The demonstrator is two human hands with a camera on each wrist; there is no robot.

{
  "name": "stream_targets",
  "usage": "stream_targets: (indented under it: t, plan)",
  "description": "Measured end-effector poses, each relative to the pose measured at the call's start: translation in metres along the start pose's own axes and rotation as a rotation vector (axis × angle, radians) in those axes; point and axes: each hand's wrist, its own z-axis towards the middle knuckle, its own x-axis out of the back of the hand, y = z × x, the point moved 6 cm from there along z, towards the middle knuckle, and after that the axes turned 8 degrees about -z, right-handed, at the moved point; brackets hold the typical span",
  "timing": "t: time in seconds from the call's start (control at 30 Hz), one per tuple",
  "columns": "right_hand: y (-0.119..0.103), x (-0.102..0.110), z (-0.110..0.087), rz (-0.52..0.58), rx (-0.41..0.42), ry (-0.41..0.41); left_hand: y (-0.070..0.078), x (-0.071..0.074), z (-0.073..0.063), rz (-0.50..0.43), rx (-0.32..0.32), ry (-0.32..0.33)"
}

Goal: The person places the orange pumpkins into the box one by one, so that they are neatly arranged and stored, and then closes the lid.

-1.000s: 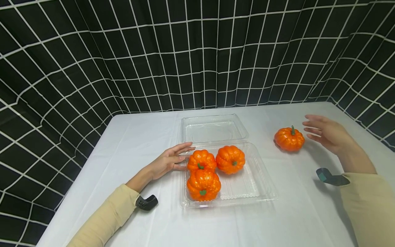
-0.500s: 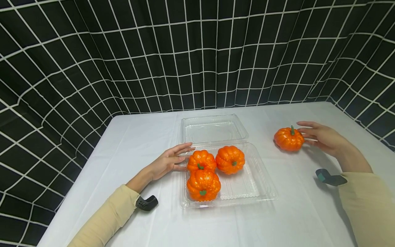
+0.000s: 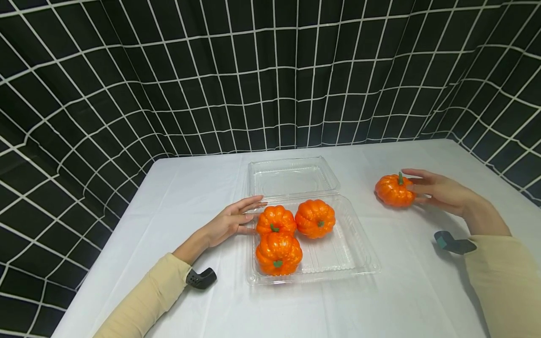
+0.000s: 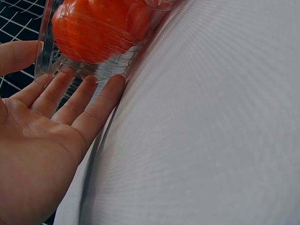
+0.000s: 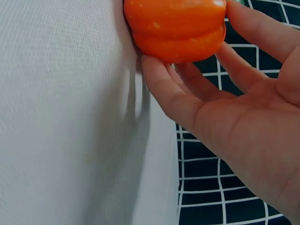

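In the head view an orange toy pumpkin (image 3: 393, 191) with a green stem stands on the right of the table. My right hand (image 3: 450, 195) is at its right side. The right wrist view shows the fingers curved round the pumpkin (image 5: 178, 28), the thumb against its upper side and the little finger low by the cloth. A clear plastic clamshell box (image 3: 338, 256) lies with its lid folded back, bearing three more pumpkins (image 3: 279, 253) in its left and back part. My left hand (image 3: 230, 220) rests straight fingertips against the box's left wall, thumb near the rim (image 4: 40, 56).
The box's clear lid (image 3: 291, 176) lies flat behind it. A white cloth (image 3: 203, 183) covers the table. Black curtains with a white grid (image 3: 274, 84) surround the back and sides. Each wrist bears a small dark camera (image 3: 200, 278).
My right hand has moved left and slightly down, from beside the lone pumpkin to contact round its right side. That pumpkin, the box and my left hand have stayed in place.
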Motion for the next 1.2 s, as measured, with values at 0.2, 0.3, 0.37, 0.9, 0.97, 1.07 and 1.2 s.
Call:
stream_targets:
  t: [0.2, 0.3, 0.37, 0.9, 0.97, 1.07, 1.2]
  plan:
    - [0.005, 0.002, -0.003, -0.074, -0.007, -0.048, 0.000, 0.000, 0.000, 0.001, -0.001, -0.001]
    - [0.009, 0.004, -0.005, -0.092, -0.018, -0.069, 0.001, -0.001, 0.000, 0.003, 0.000, 0.000]
    - [0.010, 0.004, -0.005, -0.093, -0.017, -0.082, 0.001, -0.001, 0.000, 0.003, -0.001, 0.000]
    - [0.012, 0.004, -0.008, -0.116, 0.024, -0.085, 0.000, 0.000, 0.001, 0.005, 0.000, 0.004]
    - [0.013, 0.004, -0.007, -0.094, 0.023, -0.083, 0.000, 0.000, 0.001, 0.008, 0.000, 0.004]
    - [0.014, 0.005, -0.008, -0.097, 0.024, -0.076, 0.000, 0.000, 0.001, 0.011, 0.001, 0.009]
    - [0.013, 0.009, -0.009, -0.093, 0.026, -0.044, 0.000, 0.000, 0.001, 0.012, 0.003, 0.014]
